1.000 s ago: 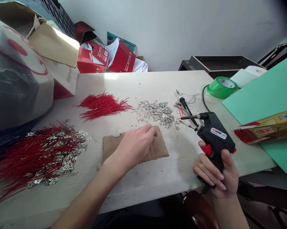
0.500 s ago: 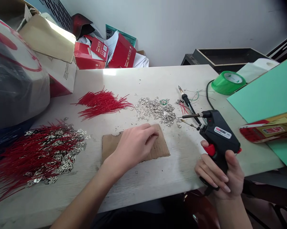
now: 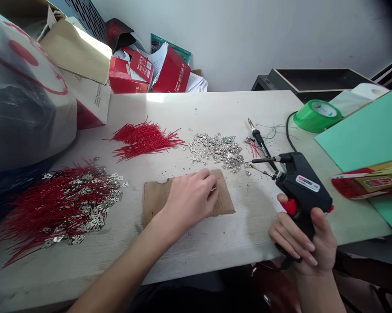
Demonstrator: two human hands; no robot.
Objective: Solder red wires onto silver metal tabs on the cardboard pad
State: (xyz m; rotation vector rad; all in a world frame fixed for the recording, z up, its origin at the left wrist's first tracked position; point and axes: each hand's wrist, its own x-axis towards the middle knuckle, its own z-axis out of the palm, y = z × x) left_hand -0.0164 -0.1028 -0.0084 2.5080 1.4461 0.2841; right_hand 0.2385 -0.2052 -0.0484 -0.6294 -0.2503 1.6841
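Note:
My right hand point(image 3: 305, 243) is wrapped round the grip of a black soldering gun point(image 3: 302, 182) with a red trigger; its tip points left. Over a piece of brown cardboard point(image 3: 155, 200), my left hand point(image 3: 194, 195) is closed with the fingertips pinched together; what they hold, if anything, is too small and hidden to make out. Just behind the cardboard lies a heap of small silver metal contacts point(image 3: 212, 150). Red wires point(image 3: 147, 139) are piled to its left. Nearer me on the left is a large pile of red wires with metal contacts on their ends point(image 3: 72, 204).
A soldering iron point(image 3: 263, 143) lies behind the gun's tip, beside a few loose wires. Green tape point(image 3: 318, 115), a green sheet point(image 3: 362, 130) and a red-and-yellow box point(image 3: 368, 180) take up the right side. A plastic bag point(image 3: 33, 100) and red boxes point(image 3: 171, 71) stand left and behind.
The whole view has shifted slightly, so everything sits a little further right. Both hands keep nearly the same pose, and the soldering gun stays in my right hand.

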